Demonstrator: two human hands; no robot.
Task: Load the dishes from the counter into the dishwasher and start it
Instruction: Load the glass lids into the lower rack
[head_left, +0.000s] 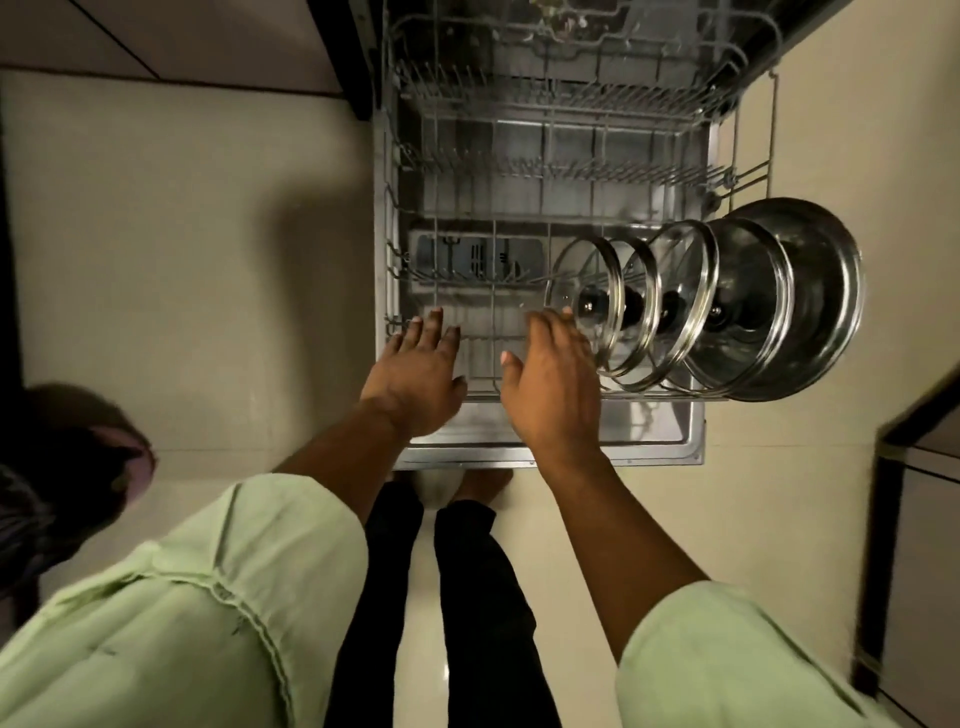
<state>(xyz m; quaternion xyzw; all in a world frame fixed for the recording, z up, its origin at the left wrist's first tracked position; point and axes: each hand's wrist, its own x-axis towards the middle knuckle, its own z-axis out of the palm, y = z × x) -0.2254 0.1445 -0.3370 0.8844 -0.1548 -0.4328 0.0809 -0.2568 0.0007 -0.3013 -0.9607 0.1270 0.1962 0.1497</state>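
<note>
Wire dishwasher rack (550, 171) above the open door (665, 431), lids (696, 306) on edge along its right side.

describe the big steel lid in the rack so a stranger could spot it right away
In the dishwasher, on the pulled-out lower rack, a row of lids stands on edge along the front right corner. The steel lid is the last one at the far right end. Unlike the glass lids beside it, it is solid metal and the largest.

Cream floor (182, 260), cabinet (924, 519) at right, blurred dark bundle (67, 441) left.
</note>
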